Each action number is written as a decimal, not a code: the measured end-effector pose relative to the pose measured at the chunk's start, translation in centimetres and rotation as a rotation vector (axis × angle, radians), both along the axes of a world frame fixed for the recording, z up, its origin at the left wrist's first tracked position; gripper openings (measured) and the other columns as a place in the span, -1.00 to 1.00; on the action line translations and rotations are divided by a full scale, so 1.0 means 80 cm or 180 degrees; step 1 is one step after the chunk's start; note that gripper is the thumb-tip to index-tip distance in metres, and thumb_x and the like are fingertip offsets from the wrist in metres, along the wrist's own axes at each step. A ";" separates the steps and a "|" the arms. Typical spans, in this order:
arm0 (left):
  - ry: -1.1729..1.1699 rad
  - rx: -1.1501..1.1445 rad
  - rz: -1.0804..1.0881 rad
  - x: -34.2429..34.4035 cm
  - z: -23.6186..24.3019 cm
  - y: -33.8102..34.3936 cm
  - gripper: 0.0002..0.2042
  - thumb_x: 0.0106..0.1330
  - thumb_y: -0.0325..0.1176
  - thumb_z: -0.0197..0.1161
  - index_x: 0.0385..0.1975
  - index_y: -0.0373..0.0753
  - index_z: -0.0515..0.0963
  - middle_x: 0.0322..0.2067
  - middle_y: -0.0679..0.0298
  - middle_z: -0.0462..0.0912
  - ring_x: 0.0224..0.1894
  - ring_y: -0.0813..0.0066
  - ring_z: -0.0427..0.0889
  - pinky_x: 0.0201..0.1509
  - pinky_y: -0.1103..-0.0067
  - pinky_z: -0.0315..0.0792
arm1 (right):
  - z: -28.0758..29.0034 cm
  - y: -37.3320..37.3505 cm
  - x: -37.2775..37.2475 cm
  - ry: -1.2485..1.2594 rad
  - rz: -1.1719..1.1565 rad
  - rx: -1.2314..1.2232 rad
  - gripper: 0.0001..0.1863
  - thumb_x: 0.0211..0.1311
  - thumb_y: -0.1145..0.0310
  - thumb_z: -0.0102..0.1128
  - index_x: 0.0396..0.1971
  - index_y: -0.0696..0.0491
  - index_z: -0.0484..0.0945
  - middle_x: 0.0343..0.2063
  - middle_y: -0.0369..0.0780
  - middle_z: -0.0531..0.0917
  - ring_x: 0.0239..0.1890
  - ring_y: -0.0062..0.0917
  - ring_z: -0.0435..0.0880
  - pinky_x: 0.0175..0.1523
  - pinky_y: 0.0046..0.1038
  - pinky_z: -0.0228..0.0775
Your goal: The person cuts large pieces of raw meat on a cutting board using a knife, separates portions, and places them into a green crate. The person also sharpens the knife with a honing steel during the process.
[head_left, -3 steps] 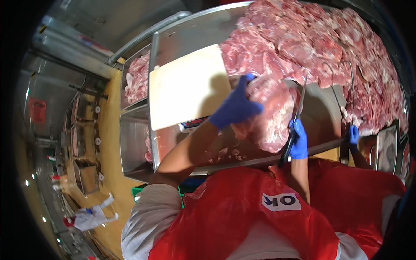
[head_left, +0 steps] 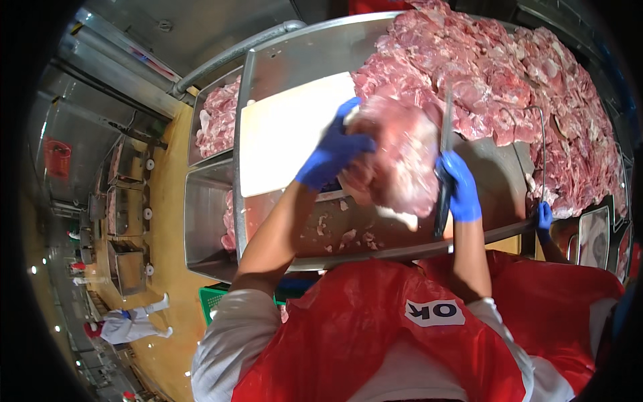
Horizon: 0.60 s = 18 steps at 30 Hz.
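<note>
While the left hand point(head_left: 333, 155) clamps the meat slab point(head_left: 395, 161) from its left, lifted above the counter point(head_left: 482, 174), the right hand point(head_left: 461, 187), fist closed on a knife point(head_left: 445, 154), stands just right of it.

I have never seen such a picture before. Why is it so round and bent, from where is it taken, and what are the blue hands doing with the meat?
The camera sits on the person's head and looks down, and its wide lens bends straight edges. The two arms from the lower edge are the person's own, in blue gloves, above a red apron. The left hand grips a large piece of raw meat, lifted above the steel table. The right hand holds a knife beside that piece. On the table lie a white cutting board, a big heap of meat and small scraps. A third blue glove at the right edge belongs to another person.
</note>
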<state>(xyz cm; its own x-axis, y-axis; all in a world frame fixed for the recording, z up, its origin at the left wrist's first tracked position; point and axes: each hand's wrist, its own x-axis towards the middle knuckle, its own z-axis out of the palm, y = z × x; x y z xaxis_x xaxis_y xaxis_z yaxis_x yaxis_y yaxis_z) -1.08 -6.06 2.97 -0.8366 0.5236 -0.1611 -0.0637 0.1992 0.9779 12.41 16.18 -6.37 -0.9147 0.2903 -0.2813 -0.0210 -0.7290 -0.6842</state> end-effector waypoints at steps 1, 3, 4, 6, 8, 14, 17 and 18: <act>-0.0071 0.0428 0.0119 -0.016 -0.004 -0.025 -0.33 0.13 -0.42 0.24 0.31 -0.22 0.20 -0.03 0.16 0.54 -0.17 0.38 0.58 -0.09 0.50 0.52 | 0.027 -0.003 -0.031 0.0260 0.0564 0.0145 -0.76 0.30 0.38 0.17 -0.09 0.14 0.52 -0.29 -0.31 0.61 -0.23 -0.67 0.58 -0.04 -0.59 0.46; -0.0134 0.1394 0.0344 -0.036 -0.020 -0.040 -0.39 0.16 -0.38 0.22 0.27 -0.24 0.26 -0.05 0.19 0.55 -0.17 0.37 0.58 -0.08 0.48 0.52 | 0.101 -0.012 -0.100 0.0428 0.1358 0.1070 -0.79 0.30 0.32 0.20 -0.16 0.12 0.58 -0.33 -0.35 0.61 -0.30 -0.72 0.55 -0.13 -0.65 0.42; -0.0153 0.1713 0.0445 -0.039 -0.013 -0.051 -0.41 0.17 -0.37 0.21 0.26 -0.25 0.27 -0.05 0.20 0.55 -0.15 0.37 0.58 -0.06 0.47 0.52 | 0.104 -0.025 -0.142 0.0355 0.1692 0.1281 -0.79 0.29 0.27 0.21 -0.22 0.09 0.60 -0.39 -0.38 0.60 -0.35 -0.74 0.51 -0.20 -0.67 0.38; -0.0428 0.2086 0.0818 -0.055 -0.046 -0.087 -0.42 0.19 -0.34 0.20 0.25 -0.27 0.28 -0.02 0.20 0.54 -0.09 0.35 0.57 -0.01 0.45 0.50 | 0.128 -0.077 -0.202 0.0643 0.2141 0.1682 -0.75 0.26 0.17 0.24 -0.32 0.07 0.62 -0.47 -0.37 0.58 -0.45 -0.73 0.46 -0.29 -0.64 0.34; -0.1041 0.2003 0.1251 -0.074 -0.117 -0.136 -0.40 0.19 -0.32 0.20 0.27 -0.29 0.27 0.04 0.18 0.51 0.01 0.31 0.54 0.07 0.44 0.47 | 0.124 -0.126 -0.260 0.0705 0.2275 0.2659 -0.67 0.23 0.14 0.22 -0.41 0.16 0.64 -0.53 -0.31 0.59 -0.47 -0.66 0.46 -0.33 -0.53 0.34; -0.0112 0.0895 0.2134 -0.064 -0.180 -0.148 -0.11 0.35 0.06 0.15 0.43 -0.35 -0.20 0.33 0.00 0.15 0.29 0.25 0.26 0.32 0.44 0.24 | 0.128 -0.212 -0.340 0.0986 0.2669 0.4359 -0.62 0.22 0.10 0.20 -0.42 0.19 0.63 -0.53 -0.21 0.63 -0.48 -0.56 0.53 -0.30 -0.45 0.39; -0.0615 0.2637 0.2223 -0.053 -0.208 -0.142 -0.09 0.40 0.13 0.04 0.43 -0.34 -0.34 0.38 0.05 0.02 0.30 0.28 0.25 0.34 0.43 0.22 | 0.156 -0.259 -0.297 0.1411 0.2618 0.5381 -0.56 0.20 0.03 0.20 -0.45 0.19 0.63 -0.52 -0.11 0.65 -0.45 -0.46 0.58 -0.24 -0.37 0.42; -0.0251 0.2305 0.1968 -0.037 -0.208 -0.149 -0.09 0.40 0.13 0.03 0.43 -0.34 -0.34 0.38 0.06 0.02 0.30 0.29 0.25 0.34 0.42 0.23 | 0.160 -0.258 -0.288 0.1367 0.2784 0.5218 -0.58 0.20 0.04 0.20 -0.43 0.16 0.64 -0.50 -0.15 0.66 -0.43 -0.48 0.59 -0.21 -0.38 0.43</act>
